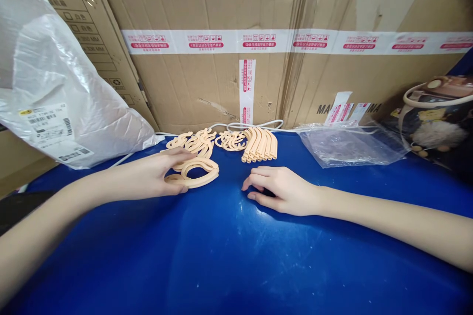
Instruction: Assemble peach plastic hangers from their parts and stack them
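My left hand (157, 174) is closed on a beige folding hanger (201, 177), a loop of curved plastic arms, its thumb on the near side and fingers over the far side. Right of it my right hand (283, 189) rests low over the blue table, empty, with fingers loosely bent and thumb apart from them. Beyond the left hand lies a loose pile of beige curved pieces (201, 140), partly hidden by the fingers. Small beige hooks (232, 141) sit in the middle. Beside them, beige hanger arms (260, 143) lie side by side in a neat row.
Large cardboard boxes (207, 83) stand along the back of the blue table (236, 256). A white plastic mailer bag (66, 78) leans at the left. At the right are a clear plastic bag (351, 145) and a dark bag (436, 118). A white cable (273, 124) runs behind the pieces.
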The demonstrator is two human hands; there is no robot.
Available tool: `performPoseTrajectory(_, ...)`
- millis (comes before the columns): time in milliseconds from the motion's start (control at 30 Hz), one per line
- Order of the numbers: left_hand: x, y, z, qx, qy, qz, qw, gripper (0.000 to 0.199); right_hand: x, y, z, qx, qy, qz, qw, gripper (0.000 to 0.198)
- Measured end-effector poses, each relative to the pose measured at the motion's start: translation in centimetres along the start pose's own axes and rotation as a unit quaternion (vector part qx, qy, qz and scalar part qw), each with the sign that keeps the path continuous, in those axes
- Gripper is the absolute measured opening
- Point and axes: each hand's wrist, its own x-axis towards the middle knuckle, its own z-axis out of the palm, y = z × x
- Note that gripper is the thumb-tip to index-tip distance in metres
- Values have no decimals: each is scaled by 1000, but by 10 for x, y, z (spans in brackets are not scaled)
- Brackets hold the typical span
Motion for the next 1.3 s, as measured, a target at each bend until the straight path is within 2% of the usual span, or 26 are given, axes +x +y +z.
performPoseTrajectory(133, 0, -1, 2, 13, 1, 2, 1000, 61, 0, -1, 0, 0, 1, -1, 1000, 20)
performPoseTrajectory(400, 2, 5, -3, 1, -89, -71, 994, 72, -1, 0, 1, -6, 9, -5, 1000, 19)
performPoseTrajectory(733, 2, 5, -3, -10, -104, -73, 992, 77, -1, 0, 1, -9, 10, -7, 1000, 19)
performPoseTrajectory(900, -8, -7, -13, -1, -104, -62, 993, 89, 0, 0, 2, -5, 11, -7, 1000, 19)
performPoseTrajectory(1033, -18, -22, -21, 11, -126, -110, 986, 95, 0, 0, 1, -6, 8, -5, 1000, 18)
performPoseTrajectory(1133, -20, -29, -21, -5, -149, -140, 979, 95, 0, 0, 1, -4, 11, -3, 1000, 18)
performPoseTrajectory(1300, -16, -37, -15, -29, -157, -131, 978, 93, 0, -1, 0, -3, 14, -4, 1000, 17)
